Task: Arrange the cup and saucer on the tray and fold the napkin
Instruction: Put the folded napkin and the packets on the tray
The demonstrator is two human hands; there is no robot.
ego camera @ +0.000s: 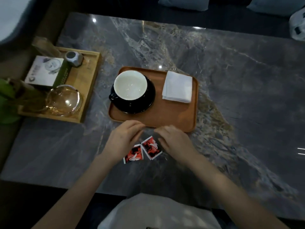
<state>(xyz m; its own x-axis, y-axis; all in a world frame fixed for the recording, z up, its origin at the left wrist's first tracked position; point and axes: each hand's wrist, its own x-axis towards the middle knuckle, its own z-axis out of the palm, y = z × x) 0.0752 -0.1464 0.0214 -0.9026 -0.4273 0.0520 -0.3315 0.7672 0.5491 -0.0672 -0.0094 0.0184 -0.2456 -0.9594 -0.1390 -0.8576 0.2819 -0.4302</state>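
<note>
A brown wooden tray (173, 116) lies mid-table. On its left part a black cup with a white inside (130, 84) stands on a black saucer (148, 103), handle pointing left. A folded white napkin (177, 86) rests on the tray's right part. My left hand (123, 140) and my right hand (175, 140) hover just in front of the tray's near edge, fingers loosely curled, nothing held. Between and under them two red sachets (143, 151) lie on the marble table.
A lighter wooden tray (89, 90) at the left holds a tea box (45, 71), a glass bowl (64, 100) and a small grey jar (73, 58). Green leaves (6, 100) at the far left edge. Cushions line the far side.
</note>
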